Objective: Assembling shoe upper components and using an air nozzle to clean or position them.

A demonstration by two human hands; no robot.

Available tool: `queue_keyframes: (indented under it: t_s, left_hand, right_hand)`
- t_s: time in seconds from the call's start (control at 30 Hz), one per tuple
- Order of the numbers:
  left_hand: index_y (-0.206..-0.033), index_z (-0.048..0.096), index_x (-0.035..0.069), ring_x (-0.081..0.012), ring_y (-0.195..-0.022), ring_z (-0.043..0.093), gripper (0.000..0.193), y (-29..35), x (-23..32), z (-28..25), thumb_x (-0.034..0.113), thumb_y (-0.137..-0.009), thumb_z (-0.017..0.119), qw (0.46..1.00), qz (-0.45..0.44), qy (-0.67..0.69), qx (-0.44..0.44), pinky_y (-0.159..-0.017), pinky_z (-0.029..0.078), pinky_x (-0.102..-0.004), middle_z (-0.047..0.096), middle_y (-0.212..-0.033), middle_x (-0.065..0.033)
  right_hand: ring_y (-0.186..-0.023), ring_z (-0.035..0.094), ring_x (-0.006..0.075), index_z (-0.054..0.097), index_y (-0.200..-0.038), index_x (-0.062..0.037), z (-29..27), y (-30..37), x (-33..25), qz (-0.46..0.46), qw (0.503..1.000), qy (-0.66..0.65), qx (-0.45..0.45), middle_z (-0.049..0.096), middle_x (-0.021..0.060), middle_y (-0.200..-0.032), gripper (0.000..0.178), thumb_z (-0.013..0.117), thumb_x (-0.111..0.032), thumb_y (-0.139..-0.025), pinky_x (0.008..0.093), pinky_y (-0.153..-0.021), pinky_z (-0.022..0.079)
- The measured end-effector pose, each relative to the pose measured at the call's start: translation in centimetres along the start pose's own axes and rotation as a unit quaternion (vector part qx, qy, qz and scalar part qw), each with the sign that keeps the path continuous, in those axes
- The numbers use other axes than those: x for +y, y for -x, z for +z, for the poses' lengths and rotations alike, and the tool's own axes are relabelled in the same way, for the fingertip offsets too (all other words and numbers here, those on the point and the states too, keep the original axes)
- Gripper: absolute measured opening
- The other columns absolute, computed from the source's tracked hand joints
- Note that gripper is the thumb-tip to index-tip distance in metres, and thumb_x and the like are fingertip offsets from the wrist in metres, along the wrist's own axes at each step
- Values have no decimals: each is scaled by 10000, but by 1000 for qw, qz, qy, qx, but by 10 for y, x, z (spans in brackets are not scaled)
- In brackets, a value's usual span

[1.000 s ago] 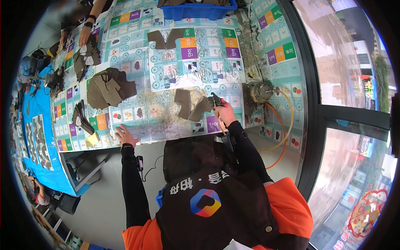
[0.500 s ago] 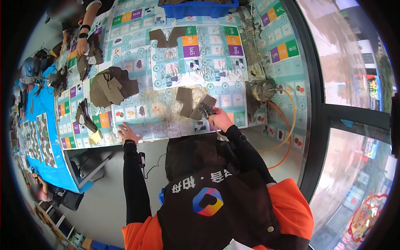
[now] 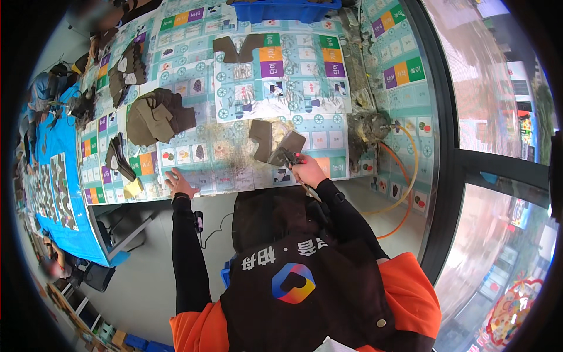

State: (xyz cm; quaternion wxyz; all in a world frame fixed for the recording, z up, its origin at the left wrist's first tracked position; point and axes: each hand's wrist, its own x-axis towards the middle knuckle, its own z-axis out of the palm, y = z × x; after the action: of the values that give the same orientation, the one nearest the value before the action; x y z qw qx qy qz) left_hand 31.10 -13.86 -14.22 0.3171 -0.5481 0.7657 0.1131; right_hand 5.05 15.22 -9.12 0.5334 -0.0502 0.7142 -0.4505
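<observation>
Spray gun (image 3: 286,156) nearer table edge (image 3: 226,189), window (image 3: 489,88) rightward

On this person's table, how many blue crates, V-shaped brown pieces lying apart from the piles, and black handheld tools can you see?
Blue crate: 1
V-shaped brown pieces: 2 (the nearer partly hidden)
Black handheld tool, in the right hand: 1
Total: 4
</observation>
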Motion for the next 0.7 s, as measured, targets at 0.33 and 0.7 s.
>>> queue_keyframes:
  t_s: [0.33,0.7]
  left_hand:
    - [-1038,474,33,-273,-991,470,447,18,64,0,263,-679,609,980,107,-19,168,-754,429,-408,473,-1069,-131]
    - [-808,579,16,-317,-738,579,236,49,191,22,235,-721,599,895,265,356,43,-658,455,-387,605,-752,-153]
  right_hand:
    - [-454,452,79,542,-869,16,-2,20,-17,-23,998,-48,-34,550,57,-618,271,480,43,-608,211,-375,327]
    - [-686,569,170,520,-881,37,-62,42,0,-71,961,-248,99,572,76,-791,258,463,77,-632,229,-643,427]
